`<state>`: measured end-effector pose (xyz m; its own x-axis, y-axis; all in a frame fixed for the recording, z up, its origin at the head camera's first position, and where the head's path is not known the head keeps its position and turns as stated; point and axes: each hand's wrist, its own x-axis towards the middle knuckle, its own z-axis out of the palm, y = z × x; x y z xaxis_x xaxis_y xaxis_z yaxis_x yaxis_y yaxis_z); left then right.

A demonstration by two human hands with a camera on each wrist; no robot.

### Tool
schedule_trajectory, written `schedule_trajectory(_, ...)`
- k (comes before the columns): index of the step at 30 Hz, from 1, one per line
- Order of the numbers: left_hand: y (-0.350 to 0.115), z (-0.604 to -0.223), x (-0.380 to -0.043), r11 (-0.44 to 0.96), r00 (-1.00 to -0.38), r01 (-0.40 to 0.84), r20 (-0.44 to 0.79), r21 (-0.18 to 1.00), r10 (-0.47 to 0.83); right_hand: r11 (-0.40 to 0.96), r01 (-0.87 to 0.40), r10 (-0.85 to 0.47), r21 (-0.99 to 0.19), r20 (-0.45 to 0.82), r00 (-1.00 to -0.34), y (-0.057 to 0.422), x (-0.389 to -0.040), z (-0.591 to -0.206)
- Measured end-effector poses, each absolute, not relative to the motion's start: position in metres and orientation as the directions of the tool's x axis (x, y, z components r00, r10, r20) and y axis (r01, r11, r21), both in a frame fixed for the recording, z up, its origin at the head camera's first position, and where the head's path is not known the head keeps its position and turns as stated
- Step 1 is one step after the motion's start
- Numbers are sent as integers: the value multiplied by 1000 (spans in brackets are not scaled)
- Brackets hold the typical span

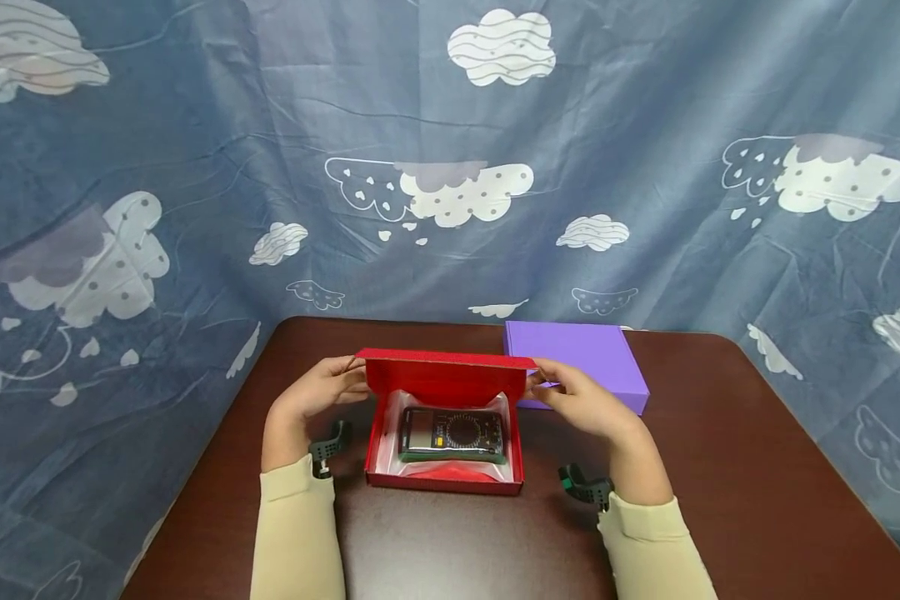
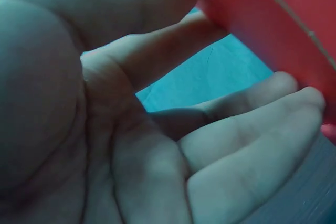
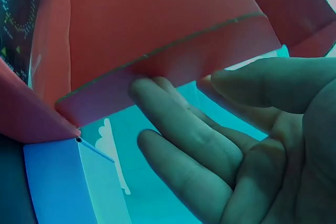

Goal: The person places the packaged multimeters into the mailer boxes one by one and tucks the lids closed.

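A red cardboard box (image 1: 442,482) sits on the table with its lid (image 1: 446,377) raised. Inside lies a digital multimeter (image 1: 453,435) with a round dial, in clear plastic wrapping (image 1: 387,425). My left hand (image 1: 318,390) holds the lid's left side, thumb and index finger at the edge of its side flap (image 2: 262,30). On the lid's right side, my right hand (image 1: 581,400) pinches the other side flap (image 3: 173,66) between thumb and index finger; its other fingers rest against or near the flap. The index fingertips are partly hidden behind the flaps.
A closed purple box (image 1: 577,354) lies behind and right of the red one, near the table's back edge. The brown table (image 1: 720,467) meets a blue cloud-patterned cloth (image 1: 420,100) at the back and sides. Black wrist mounts (image 1: 585,487) sit below both hands.
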<state>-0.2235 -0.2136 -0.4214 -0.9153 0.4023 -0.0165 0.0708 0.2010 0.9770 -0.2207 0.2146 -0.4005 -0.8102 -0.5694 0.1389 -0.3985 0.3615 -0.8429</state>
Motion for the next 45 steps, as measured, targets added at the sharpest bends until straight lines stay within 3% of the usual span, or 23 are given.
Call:
schedule_trajectory(15, -215, -420, -220, 170, -881, 85, -6, 982, 474, 308, -344, -602, -887, 98, -792, 205, -222, -400)
schedule_trajectory(32, -218, -433, -228, 177, -943, 50, -12, 983, 332, 196, -250, -524, -948, 115, -844, 195, -235, -421)
schedule_trajectory(45, -214, -446, -239, 53, -970, -2, -15, 999, 243, 226, -195, -414, -954, 87, -906, 191, -246, -436)
